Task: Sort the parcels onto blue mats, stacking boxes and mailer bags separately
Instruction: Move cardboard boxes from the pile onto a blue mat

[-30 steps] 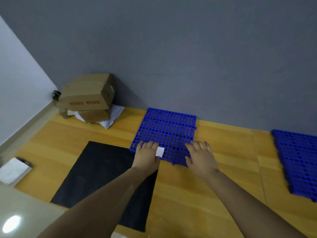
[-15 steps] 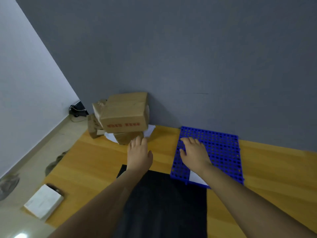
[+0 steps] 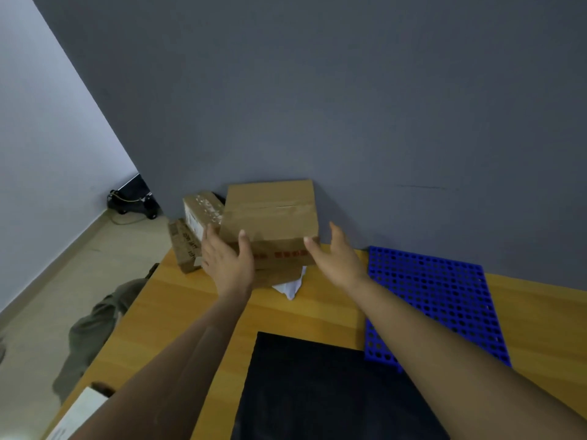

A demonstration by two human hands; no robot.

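Note:
A large brown cardboard box (image 3: 270,214) with red print tops a pile of parcels in the far left corner of the wooden table. Smaller boxes (image 3: 198,214) lean behind and left of it, and a white mailer bag (image 3: 290,287) pokes out from under the pile. My left hand (image 3: 227,262) is spread at the big box's front left corner, fingers apart. At the box's front right corner my right hand (image 3: 336,255) is open too, just off the cardboard. A blue perforated mat (image 3: 438,300) lies to the right, against the grey wall.
A black mat (image 3: 317,392) lies on the table (image 3: 178,312) in front of me. A white packet (image 3: 79,411) sits at the table's near left edge. On the floor to the left are a dark green cloth (image 3: 98,325) and a black device with cables (image 3: 133,201).
Both hands left the blue mat and moved left and forward to the top box of the pile. My view swung left with them.

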